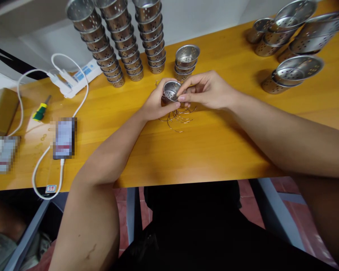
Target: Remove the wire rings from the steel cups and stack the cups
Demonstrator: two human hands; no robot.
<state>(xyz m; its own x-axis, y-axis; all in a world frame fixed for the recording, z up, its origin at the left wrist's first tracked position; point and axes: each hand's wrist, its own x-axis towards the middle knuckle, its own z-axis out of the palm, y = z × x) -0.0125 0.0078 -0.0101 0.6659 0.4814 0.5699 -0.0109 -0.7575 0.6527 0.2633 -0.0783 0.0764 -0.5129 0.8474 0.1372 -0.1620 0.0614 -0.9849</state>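
Observation:
A small perforated metal cup (pixel 171 91) is tilted toward me, and my left hand (pixel 156 103) is wrapped around its left and near side. At the cup's right rim, the thumb and forefinger of my right hand (pixel 203 90) are pinched together. Whatever sits between those fingertips is too small or hidden to make out. Under the hands, several thin curved wires (pixel 179 119) lie loose on the wooden table (pixel 203 146). A short stack of similar cups (pixel 187 60) stands just behind my right hand.
Tall stacks of perforated cups (pixel 113 35) rise along the back wall. More cups (pixel 295 71) sit at the right. On the left are a power strip (pixel 86 73), a phone (pixel 64 138) with a white cable, and a green-and-yellow screwdriver (pixel 41 111). Another person's leg (pixel 5 214) shows lower left.

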